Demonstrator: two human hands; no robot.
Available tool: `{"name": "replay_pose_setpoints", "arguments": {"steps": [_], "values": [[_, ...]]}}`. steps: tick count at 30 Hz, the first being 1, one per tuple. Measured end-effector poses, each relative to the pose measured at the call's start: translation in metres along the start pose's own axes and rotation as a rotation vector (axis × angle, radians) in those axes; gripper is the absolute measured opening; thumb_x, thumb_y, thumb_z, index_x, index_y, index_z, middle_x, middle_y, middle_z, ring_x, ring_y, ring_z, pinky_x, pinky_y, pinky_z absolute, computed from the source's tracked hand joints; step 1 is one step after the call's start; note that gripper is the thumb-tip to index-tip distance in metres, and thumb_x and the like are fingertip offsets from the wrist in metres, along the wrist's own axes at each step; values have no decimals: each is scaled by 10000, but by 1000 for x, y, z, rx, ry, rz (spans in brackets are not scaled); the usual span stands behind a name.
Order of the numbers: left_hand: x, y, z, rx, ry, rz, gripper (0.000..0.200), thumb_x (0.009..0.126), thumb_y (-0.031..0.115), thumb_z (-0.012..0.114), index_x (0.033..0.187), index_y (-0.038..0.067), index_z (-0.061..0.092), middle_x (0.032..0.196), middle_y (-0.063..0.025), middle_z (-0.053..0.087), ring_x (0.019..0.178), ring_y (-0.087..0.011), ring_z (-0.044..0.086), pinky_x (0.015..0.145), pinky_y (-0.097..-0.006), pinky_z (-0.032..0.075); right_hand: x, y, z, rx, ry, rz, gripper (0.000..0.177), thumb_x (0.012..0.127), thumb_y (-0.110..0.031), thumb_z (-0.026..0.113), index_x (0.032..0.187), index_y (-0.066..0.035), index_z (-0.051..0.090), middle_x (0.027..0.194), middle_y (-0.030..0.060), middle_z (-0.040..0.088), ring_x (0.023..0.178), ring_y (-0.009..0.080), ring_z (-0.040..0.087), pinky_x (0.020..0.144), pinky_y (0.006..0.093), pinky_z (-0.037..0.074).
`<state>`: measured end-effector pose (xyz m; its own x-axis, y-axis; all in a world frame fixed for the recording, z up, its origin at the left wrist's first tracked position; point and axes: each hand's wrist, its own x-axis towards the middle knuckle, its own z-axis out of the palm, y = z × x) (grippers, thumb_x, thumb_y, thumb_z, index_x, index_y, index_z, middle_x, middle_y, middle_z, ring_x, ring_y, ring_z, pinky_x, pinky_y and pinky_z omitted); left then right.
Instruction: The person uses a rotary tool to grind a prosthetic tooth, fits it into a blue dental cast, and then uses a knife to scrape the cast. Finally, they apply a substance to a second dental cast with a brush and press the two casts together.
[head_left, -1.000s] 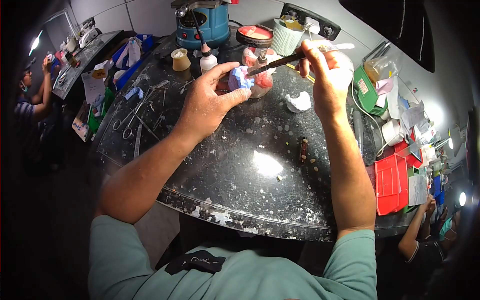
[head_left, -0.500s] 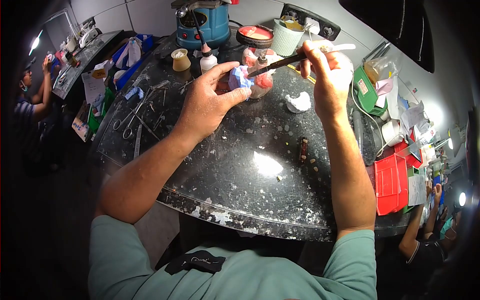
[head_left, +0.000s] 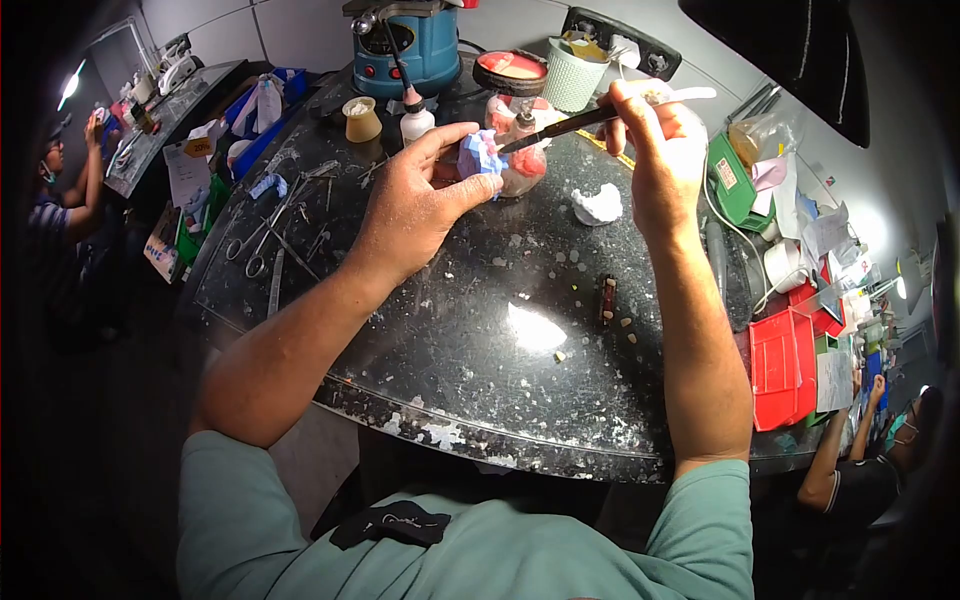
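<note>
My left hand (head_left: pixel 405 215) is closed around a small blue dental cast (head_left: pixel 478 156) with pink material on it, thumb on the near side and fingers over the top. Between the fingers of my right hand (head_left: pixel 668 165) is a wax knife (head_left: pixel 575 123) with a dark handle, its blade tip right at the cast's right side. Just behind the cast stands a rounded glass burner (head_left: pixel 527 172) with a metal neck and reddish patches. A white plaster piece (head_left: pixel 597 205) lies on the black bench (head_left: pixel 450 330) below the knife.
Scissors and metal tools (head_left: pixel 262 245) lie at the left. A white bottle (head_left: pixel 416 122), a yellowish cup (head_left: pixel 361 120), a blue machine (head_left: pixel 405 60) and a round tin of pink wax (head_left: pixel 510 70) stand at the back. Red bins (head_left: pixel 782 368) line the right edge. Other people sit at both sides.
My right hand and the knife have shifted very slightly; the blade stays at the cast. My left hand keeps its place. A person at the far right has moved their head and hand.
</note>
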<state>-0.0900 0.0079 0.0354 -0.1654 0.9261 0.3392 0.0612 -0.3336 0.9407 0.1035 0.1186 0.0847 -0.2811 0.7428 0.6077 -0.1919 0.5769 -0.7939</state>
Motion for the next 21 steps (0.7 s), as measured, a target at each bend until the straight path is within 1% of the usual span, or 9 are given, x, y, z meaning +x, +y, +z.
{"name": "replay_pose_setpoints", "arguments": {"steps": [5,10,14,21], "values": [[1,-3,-1,1,-3,14,493,864,43,682,1318,-37,509,1165,-110,624,1076,-145,601,959,-279,474,0,-4,-1,-51,-9,-3,230,924,-220,659,902,9,652,662,32,572,589,108,535,622,233,428],[1,-2,0,-7,-2,13,490,864,41,680,1318,-34,509,1163,-111,625,1077,-146,601,961,-281,472,0,-7,3,24,-10,-16,257,910,-254,694,897,0,653,662,26,582,552,105,527,581,231,415],[0,-1,0,-13,-2,-1,487,865,38,678,1317,-33,509,1169,-112,624,1079,-145,600,965,-283,469,-1,-6,2,40,-37,-32,254,912,-252,691,897,-1,653,652,26,583,559,104,534,581,229,412],[0,0,0,-22,3,3,492,861,37,685,1316,-28,509,1172,-116,623,1079,-152,601,967,-287,473,-1,-5,3,37,-18,-15,261,919,-250,681,904,9,654,635,28,579,569,113,545,631,232,430]]}}
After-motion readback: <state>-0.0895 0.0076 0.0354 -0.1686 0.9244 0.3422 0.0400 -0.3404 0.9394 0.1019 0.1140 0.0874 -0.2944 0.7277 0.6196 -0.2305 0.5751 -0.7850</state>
